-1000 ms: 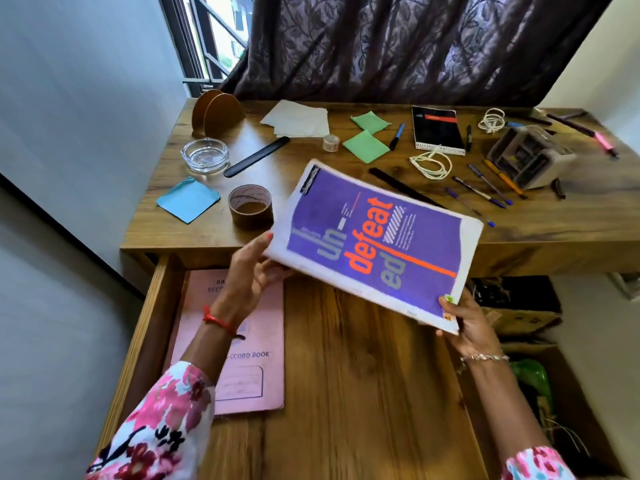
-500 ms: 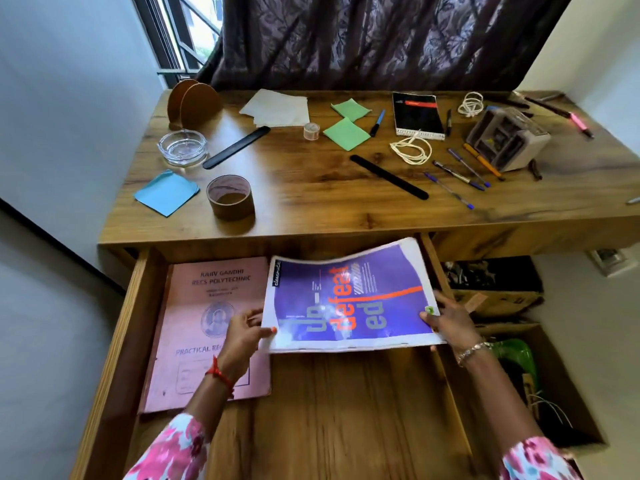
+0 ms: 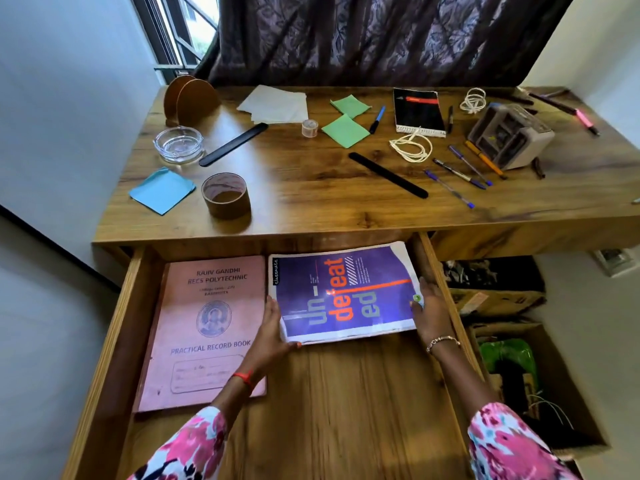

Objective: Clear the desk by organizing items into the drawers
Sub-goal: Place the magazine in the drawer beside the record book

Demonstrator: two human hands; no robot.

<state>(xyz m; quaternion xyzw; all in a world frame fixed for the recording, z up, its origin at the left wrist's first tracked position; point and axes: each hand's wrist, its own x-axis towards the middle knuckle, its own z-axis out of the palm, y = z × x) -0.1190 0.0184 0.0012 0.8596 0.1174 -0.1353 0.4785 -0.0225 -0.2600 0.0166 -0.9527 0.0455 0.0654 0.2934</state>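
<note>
A purple notebook (image 3: 346, 292) with orange lettering lies flat in the back right of the open wooden drawer (image 3: 346, 410). My left hand (image 3: 272, 337) grips its near left corner. My right hand (image 3: 429, 306) holds its right edge against the drawer's right wall. A pink practical record book (image 3: 204, 327) lies in the drawer's left half, just left of the notebook. On the desk top (image 3: 311, 188) remain a brown tape roll (image 3: 225, 195), two black rulers (image 3: 388, 174), several pens (image 3: 460, 171) and a black notepad (image 3: 417, 110).
Also on the desk: a glass ashtray (image 3: 178, 144), blue (image 3: 162, 190) and green sticky notes (image 3: 344, 130), white papers (image 3: 275, 103), cord coils (image 3: 412, 147), a grey organizer (image 3: 509, 140), and a small clear tape roll (image 3: 309, 127). Cardboard boxes (image 3: 502, 299) stand right of the drawer.
The purple notebook came down from above the desk edge into the drawer and now lies flat at its back right. Both hands followed it down, still holding it.
</note>
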